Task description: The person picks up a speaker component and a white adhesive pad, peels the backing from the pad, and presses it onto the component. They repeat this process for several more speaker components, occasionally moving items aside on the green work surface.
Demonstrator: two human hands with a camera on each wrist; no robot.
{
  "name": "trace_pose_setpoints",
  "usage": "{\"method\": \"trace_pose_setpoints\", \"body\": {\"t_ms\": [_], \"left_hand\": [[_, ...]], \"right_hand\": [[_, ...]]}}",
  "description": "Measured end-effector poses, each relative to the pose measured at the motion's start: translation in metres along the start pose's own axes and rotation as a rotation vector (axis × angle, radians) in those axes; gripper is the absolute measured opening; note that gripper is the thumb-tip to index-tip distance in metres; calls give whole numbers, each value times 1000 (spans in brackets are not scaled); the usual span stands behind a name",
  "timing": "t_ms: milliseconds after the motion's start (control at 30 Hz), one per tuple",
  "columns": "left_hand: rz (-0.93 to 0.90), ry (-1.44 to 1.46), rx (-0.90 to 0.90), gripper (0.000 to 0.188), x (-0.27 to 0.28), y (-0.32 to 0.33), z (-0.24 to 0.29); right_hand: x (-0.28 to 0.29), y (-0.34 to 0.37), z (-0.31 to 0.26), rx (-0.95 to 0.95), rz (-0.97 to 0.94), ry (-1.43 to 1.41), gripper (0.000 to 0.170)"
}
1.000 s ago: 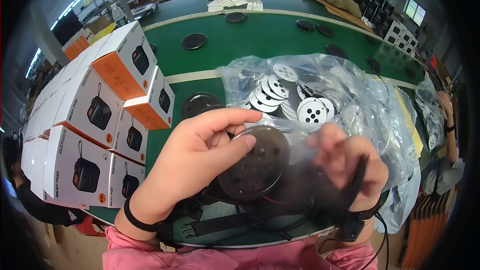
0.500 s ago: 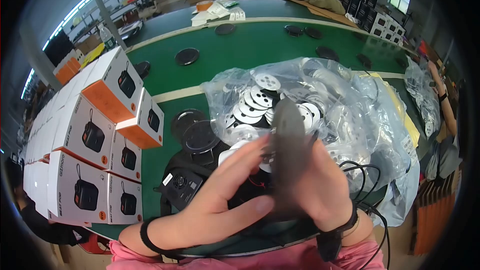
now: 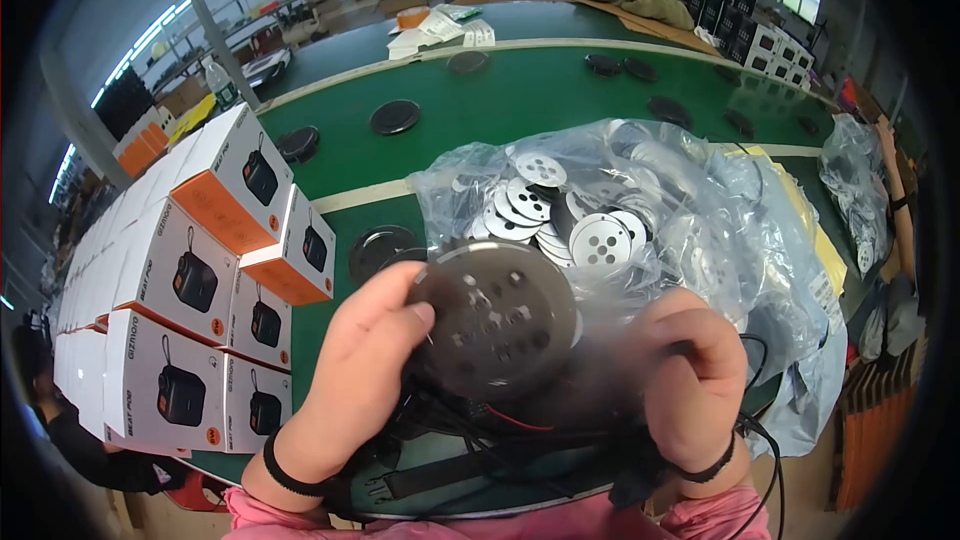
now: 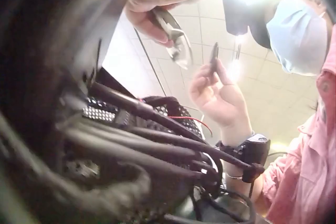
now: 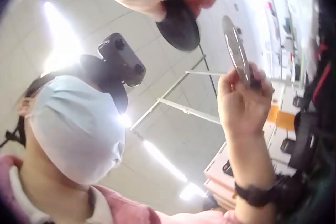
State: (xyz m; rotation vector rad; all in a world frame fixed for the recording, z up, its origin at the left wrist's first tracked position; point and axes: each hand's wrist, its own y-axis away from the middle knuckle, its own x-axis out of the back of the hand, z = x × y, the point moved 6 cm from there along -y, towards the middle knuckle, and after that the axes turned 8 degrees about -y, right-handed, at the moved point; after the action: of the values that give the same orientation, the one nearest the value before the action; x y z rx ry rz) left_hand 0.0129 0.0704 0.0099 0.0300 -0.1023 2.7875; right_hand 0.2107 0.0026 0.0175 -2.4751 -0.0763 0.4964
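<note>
In the head view my left hand (image 3: pixel 365 360) pinches the left edge of a round, dark see-through plastic cover (image 3: pixel 495 320) with small holes and tabs. The right wrist view has this cover (image 5: pixel 236 48) nearly edge-on, upright above the left fingers. My right hand (image 3: pixel 695 370), to the right and apart from the left, grips a thin black disc (image 5: pixel 178 24) between thumb and fingers. That disc is only a dark blur in the head view. Beyond both hands, white discs with black holes (image 3: pixel 603 240) lie in and on a clear plastic bag (image 3: pixel 690 260).
White and orange speaker boxes (image 3: pixel 180 280) are stacked at the left. Several dark round covers (image 3: pixel 395 117) lie on the green table (image 3: pixel 520 100). Black cables (image 3: pixel 765 440) and a strap (image 3: pixel 440 475) lie near the front edge. Another person's arm (image 3: pixel 895 180) is at the far right.
Half a second ago a dark disc stood edge-on between both hands. Now the cover lies face-up in the left hand, and the right hand has drawn away to the right with the black disc.
</note>
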Motion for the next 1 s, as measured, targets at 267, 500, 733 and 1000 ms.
{"method": "trace_pose_setpoints", "body": {"t_ms": [267, 500, 733, 1000], "left_hand": [[-246, -508, -277, 27, -17, 6, 14], [-219, -560, -401, 29, -16, 10, 20], [-256, -608, -496, 33, -19, 13, 27], [-276, -634, -595, 39, -25, 19, 33]], "right_hand": [[-9, -2, 16, -503, -45, -53, 32], [-26, -13, -1, -12, -308, 538, 22], [-37, 0, -4, 115, -434, 694, 28], [-38, 5, -5, 260, -503, 705, 29]]}}
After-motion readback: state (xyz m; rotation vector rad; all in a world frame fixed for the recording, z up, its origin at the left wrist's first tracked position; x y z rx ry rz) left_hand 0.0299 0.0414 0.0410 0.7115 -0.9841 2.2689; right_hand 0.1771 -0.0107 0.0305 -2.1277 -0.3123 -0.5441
